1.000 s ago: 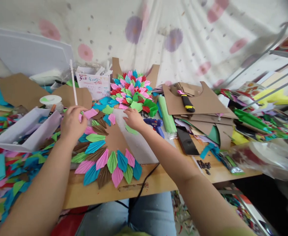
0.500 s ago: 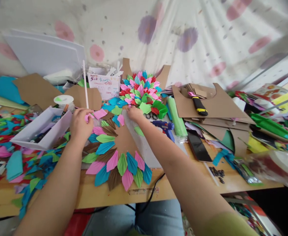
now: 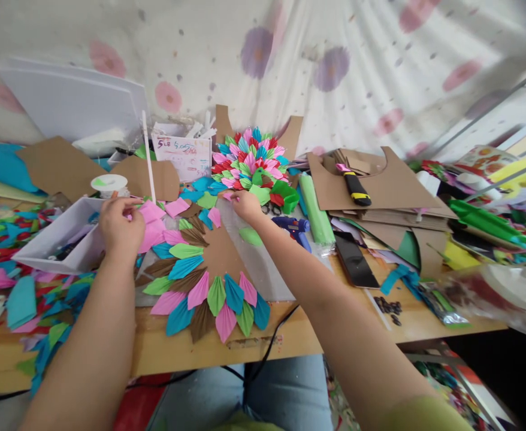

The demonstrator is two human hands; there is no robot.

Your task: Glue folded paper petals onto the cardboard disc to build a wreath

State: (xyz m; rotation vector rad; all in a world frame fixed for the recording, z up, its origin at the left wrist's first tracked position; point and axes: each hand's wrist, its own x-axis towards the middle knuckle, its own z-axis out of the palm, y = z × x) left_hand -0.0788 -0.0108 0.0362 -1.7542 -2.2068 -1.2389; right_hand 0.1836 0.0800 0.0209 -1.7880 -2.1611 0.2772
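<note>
My left hand (image 3: 121, 227) is over the divided white box's right edge, fingers curled together in a pinch; what lies between them is hard to make out. Close to its fingertips lie several pink paper pieces (image 3: 152, 226). My right hand (image 3: 247, 206) pinches a small pink paper petal (image 3: 227, 196) at the far end of the cardboard base (image 3: 222, 254). Pleated paper petals (image 3: 217, 296) in pink, green, blue and brown fringe the base's near and left edges. A loose green petal (image 3: 250, 236) lies on the grey sheet (image 3: 269, 275) beneath my right forearm.
The white box (image 3: 42, 242) holds tools at left, beside heaped paper scraps (image 3: 72, 293). A blue glue gun (image 3: 294, 230), green paper roll (image 3: 316, 209) and phone (image 3: 356, 260) lie at right. Behind stand a finished petal piece (image 3: 250, 157) and stacked cardboard (image 3: 380, 179) with a cutter (image 3: 355, 187).
My left hand has moved left toward the white box, uncovering the pink paper pieces. My right hand stays at the base's far end. The whole view has shifted slightly.
</note>
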